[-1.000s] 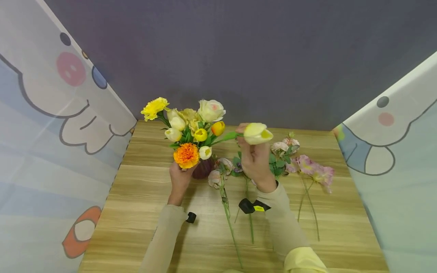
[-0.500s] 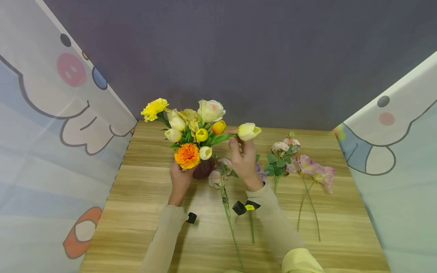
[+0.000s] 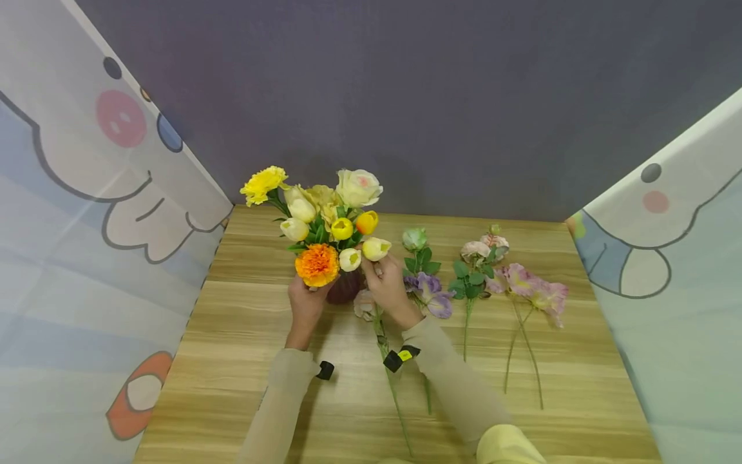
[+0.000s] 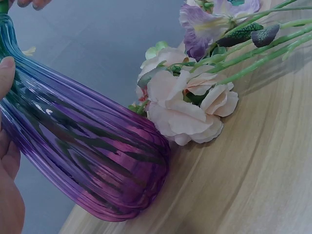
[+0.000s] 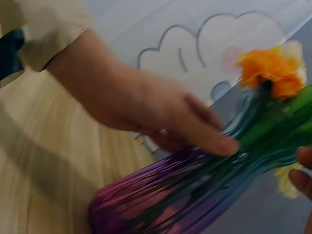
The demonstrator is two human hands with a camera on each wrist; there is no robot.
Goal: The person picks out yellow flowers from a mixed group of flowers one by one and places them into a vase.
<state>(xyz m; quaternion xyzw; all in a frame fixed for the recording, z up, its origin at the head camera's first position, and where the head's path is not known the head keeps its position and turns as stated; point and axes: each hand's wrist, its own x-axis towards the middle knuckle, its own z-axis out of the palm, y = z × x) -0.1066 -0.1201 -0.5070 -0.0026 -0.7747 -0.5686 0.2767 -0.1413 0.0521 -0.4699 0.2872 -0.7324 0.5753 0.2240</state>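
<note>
A ribbed glass vase, blue-green at the neck and purple-pink below, stands on the table with stems inside. My left hand grips its neck; in the right wrist view the left thumb and fingers lie around the glass. Out of the vase rise an orange carnation, a yellow carnation, a white rose and several tulips. At the right of the bunch, my right hand holds a pale yellow tulip just below its bloom. The tulip's stem is hidden; fingertips show beside the vase mouth.
Right of the vase lie loose flowers on the wooden table: pale pink roses, a purple iris-like flower, a green bud, more pink roses and pink ruffled flowers. A grey wall stands behind.
My right hand has moved left and slightly toward me, bringing the pale yellow tulip from out at the right in against the bunch. The left hand has stayed on the vase.
</note>
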